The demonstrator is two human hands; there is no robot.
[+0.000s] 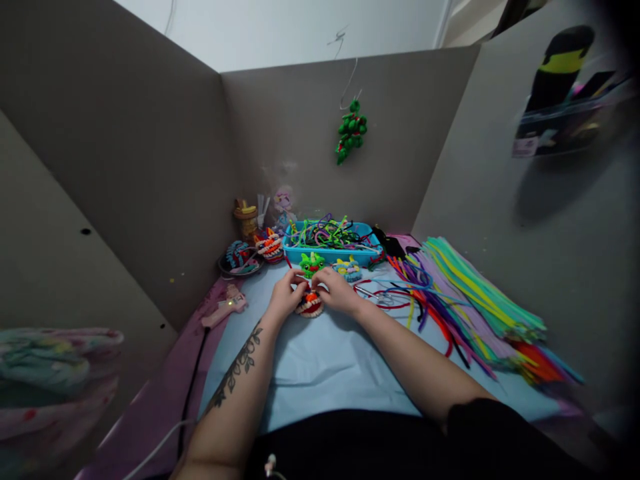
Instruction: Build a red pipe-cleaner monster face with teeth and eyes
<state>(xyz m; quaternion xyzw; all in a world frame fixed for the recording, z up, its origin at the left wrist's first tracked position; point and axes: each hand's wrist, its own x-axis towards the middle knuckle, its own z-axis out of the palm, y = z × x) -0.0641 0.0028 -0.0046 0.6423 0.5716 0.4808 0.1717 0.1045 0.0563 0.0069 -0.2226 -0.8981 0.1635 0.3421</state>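
Between my two hands sits a small red and cream pipe-cleaner figure point(311, 307), its cream edging curving round the red part like a mouth. My left hand point(288, 293) grips its upper left side with bent fingers. From the right, my right hand point(334, 291) pinches at its top, where the fingertips partly hide the figure. Just beyond them stands a green pipe-cleaner figure point(312, 264) with a red mouth. A blue and yellow figure point(349, 269) is beside it, behind my right hand.
A blue basket point(330, 256) of loose pipe cleaners stands at the back. Bundled pipe cleaners point(475, 293) and scissors point(373, 293) lie on the right. A pink glue gun point(229, 306), a dark bowl point(240, 270) and an orange figure point(270, 245) are at left. Grey panels point(300, 133) enclose the table.
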